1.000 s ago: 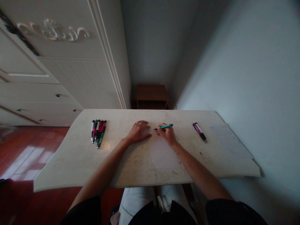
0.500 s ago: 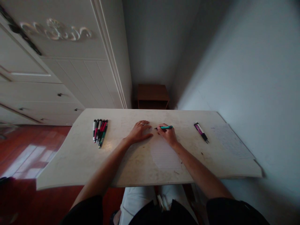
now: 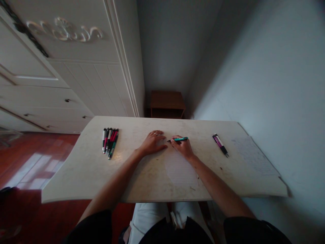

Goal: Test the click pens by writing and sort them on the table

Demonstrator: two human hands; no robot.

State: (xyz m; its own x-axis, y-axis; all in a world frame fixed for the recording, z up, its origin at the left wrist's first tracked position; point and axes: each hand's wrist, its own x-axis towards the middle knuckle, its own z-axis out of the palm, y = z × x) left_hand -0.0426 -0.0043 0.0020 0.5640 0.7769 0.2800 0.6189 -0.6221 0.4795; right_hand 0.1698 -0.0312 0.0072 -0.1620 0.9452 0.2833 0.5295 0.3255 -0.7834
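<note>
My right hand (image 3: 183, 146) grips a green pen (image 3: 180, 139), its dark tip pointing left and down at the upper part of a lined sheet of paper (image 3: 180, 169). Just left of the pen tip, my left hand (image 3: 152, 143) lies flat with fingers spread, a ring on one finger, its fingertips at the sheet's upper left edge. Any writing on this sheet is too faint to make out. The sheet rests on a worn white table (image 3: 88, 173) in front of me.
Several pens (image 3: 109, 140) lie side by side on the table's left. On the right are two pens (image 3: 220, 145) and a sheet covered in writing (image 3: 254, 154). A white cabinet (image 3: 83, 78) stands at left, a brown box-like shelf (image 3: 168, 100) beyond the table, a wall (image 3: 279, 84) at right.
The whole view has shifted slightly as my head moved. Both hands keep nearly the same place on the paper, and the green pen is still in my right hand.
</note>
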